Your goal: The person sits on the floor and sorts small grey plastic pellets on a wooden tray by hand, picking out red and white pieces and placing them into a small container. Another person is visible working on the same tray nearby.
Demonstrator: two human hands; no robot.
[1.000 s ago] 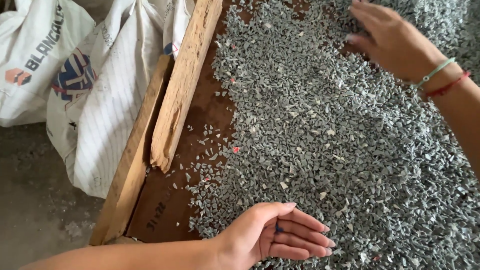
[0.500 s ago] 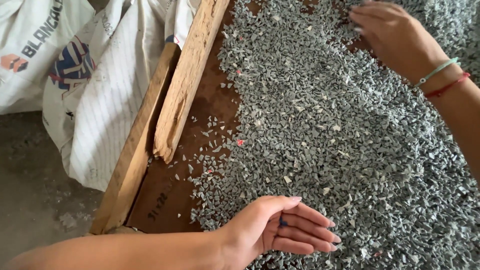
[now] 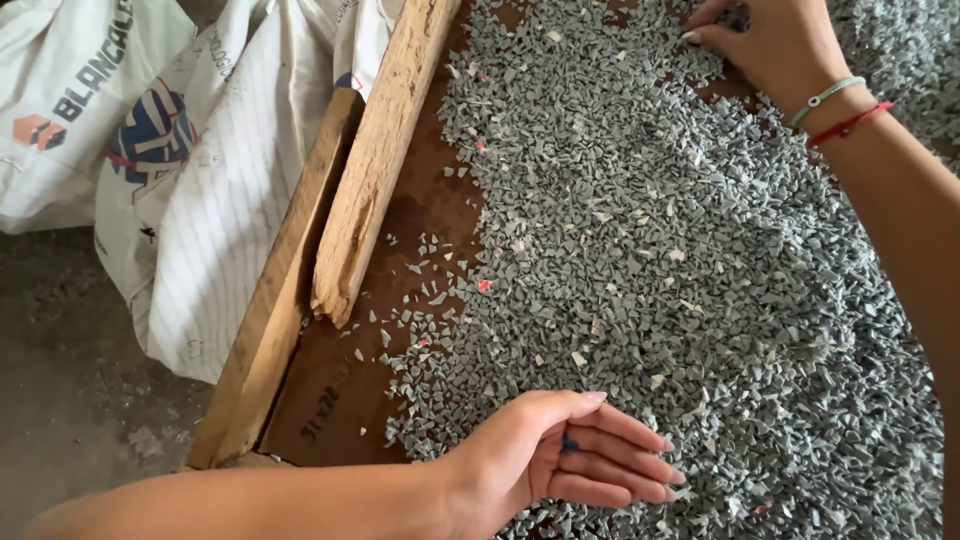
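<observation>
A shallow brown tray (image 3: 335, 410) with a raised wooden rim (image 3: 272, 300) holds a wide, thin bed of small grey plastic flakes (image 3: 680, 260), with a few white and red bits mixed in. A loose, splintered wooden board (image 3: 380, 160) lies inside the tray along the rim, and only scattered flakes sit on the bare brown floor between the board and the main heap.

The left hand (image 3: 560, 460) rests palm-up on the flakes at the near edge of the tray, its grip loosely open, with a small dark blue piece (image 3: 568, 442) lying in the cupped palm against the fingers. The right hand (image 3: 765, 45) lies palm-down on the flakes at the far side of the tray, fingers spread flat, holding nothing visible; two thin cords (image 3: 838, 108), one pale green and one red, circle its wrist.

Outside the rim, white woven sacks (image 3: 200, 200) stand on the grey floor (image 3: 70, 390); their contents cannot be seen.
</observation>
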